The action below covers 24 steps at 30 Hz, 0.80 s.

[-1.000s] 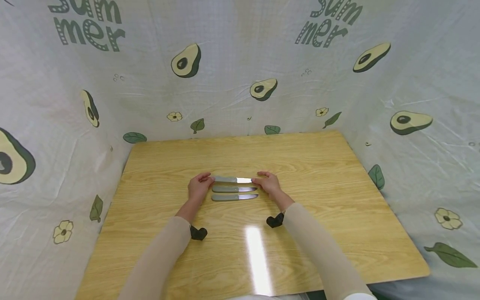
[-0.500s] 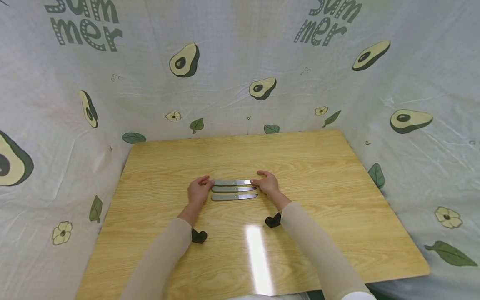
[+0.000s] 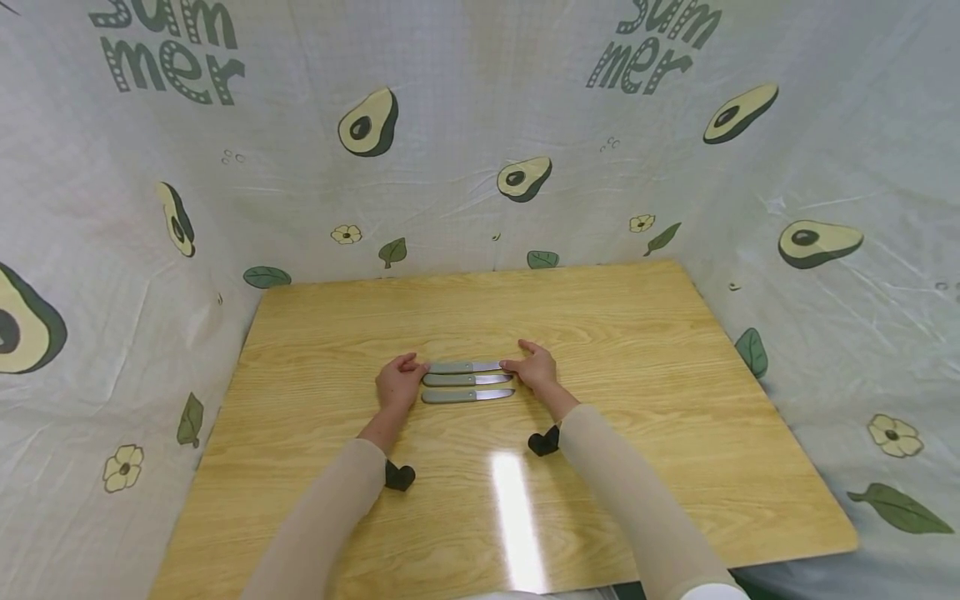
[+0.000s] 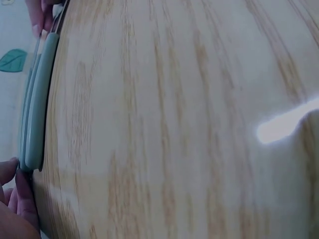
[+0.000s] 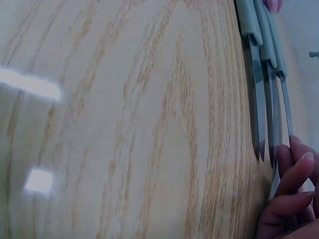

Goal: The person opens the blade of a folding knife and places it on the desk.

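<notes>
Three table knives with grey-green handles lie side by side in the head view, handles left and blades right. My left hand (image 3: 397,383) pinches the handle end of the far knife (image 3: 450,367). At its blade tip, my right hand (image 3: 534,369) pinches the metal between thumb and finger. Close in front of it lies the middle knife (image 3: 450,380), and the near knife (image 3: 450,397) sits a slightly wider gap toward me. In the right wrist view, the fingertips (image 5: 298,144) hold the tip of the outermost blade. The left wrist view shows the nearest handle (image 4: 42,104) partly covering the others.
The knives are on a light wood-grain table (image 3: 615,333). A pale curtain (image 3: 450,75) printed with avocados and leaves surrounds its back and sides. Black heart-shaped pieces (image 3: 545,442) stick out at both wrists. A bright reflection (image 3: 517,525) crosses the table's front.
Both hands have brought the far knife toward me, narrowing its gap to the middle knife. The glare on its blade has faded. The other two knives keep their places.
</notes>
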Motion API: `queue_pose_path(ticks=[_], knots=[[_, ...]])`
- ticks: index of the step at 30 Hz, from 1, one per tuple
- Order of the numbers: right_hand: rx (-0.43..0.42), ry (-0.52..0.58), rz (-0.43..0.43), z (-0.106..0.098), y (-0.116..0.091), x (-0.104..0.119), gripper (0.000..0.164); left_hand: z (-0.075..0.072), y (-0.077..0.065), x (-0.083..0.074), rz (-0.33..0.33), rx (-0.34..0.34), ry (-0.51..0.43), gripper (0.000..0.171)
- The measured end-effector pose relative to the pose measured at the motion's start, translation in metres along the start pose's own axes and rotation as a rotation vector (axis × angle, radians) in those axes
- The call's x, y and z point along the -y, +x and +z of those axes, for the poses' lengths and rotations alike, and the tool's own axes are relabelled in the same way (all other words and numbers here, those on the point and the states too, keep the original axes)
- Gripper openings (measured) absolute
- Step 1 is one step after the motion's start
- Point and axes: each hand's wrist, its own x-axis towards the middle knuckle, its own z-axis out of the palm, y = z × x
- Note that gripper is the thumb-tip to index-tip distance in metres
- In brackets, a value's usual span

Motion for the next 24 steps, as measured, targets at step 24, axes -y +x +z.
queue_pose_path(ticks=[24], knots=[[-0.016, 0.044, -0.009, -0.005, -0.003, 0.002, 0.077, -0.012, 0.006, -0.003, -0.034, 0.019, 0.018, 0.052]])
